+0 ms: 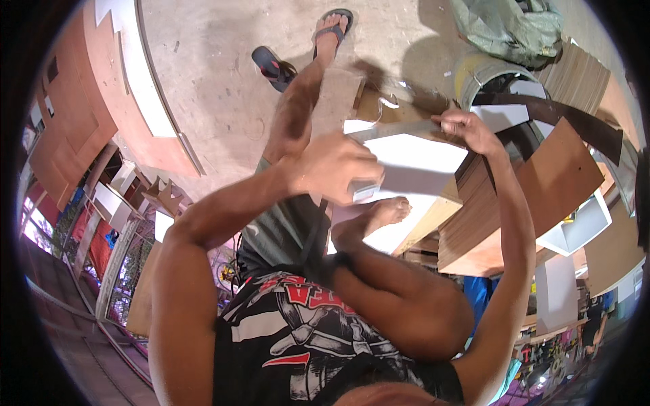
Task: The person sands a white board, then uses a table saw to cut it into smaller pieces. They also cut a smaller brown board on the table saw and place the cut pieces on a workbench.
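A black printed shirt (pixel 291 338) fills lower centre; at upper centre a grey strip (pixel 398 128), probably light, bendable and best held by its ends, runs along a white panel (pixel 421 162); the left grip (pixel 335 164) clamps a small grey object (pixel 365 193); the right grip (pixel 468 130) pinches the strip's right end.

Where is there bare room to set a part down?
Biggest patch: floor between the long boards at left and the loose sandal. Smaller: white panel, between left hand, right hand and bare foot. Crowded: right side, with bucket, sack and stacked brown boards.
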The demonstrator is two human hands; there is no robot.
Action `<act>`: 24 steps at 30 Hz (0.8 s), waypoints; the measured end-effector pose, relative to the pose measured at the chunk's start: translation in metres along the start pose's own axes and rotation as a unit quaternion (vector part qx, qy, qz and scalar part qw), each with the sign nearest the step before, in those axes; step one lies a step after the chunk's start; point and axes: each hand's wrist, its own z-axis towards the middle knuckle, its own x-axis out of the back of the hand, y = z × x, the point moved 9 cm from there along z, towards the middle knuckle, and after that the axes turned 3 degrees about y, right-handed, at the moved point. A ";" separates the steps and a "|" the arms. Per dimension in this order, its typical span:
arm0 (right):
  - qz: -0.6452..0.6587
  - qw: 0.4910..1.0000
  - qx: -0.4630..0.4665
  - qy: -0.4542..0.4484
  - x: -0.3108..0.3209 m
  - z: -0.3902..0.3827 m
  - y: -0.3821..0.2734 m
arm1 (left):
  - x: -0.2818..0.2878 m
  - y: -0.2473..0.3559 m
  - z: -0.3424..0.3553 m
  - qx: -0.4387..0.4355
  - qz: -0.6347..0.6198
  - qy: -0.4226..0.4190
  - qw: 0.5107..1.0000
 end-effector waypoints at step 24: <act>0.015 1.000 -0.018 -0.006 -0.016 0.006 -0.016 | -0.008 0.010 -0.030 -0.056 0.016 0.039 0.998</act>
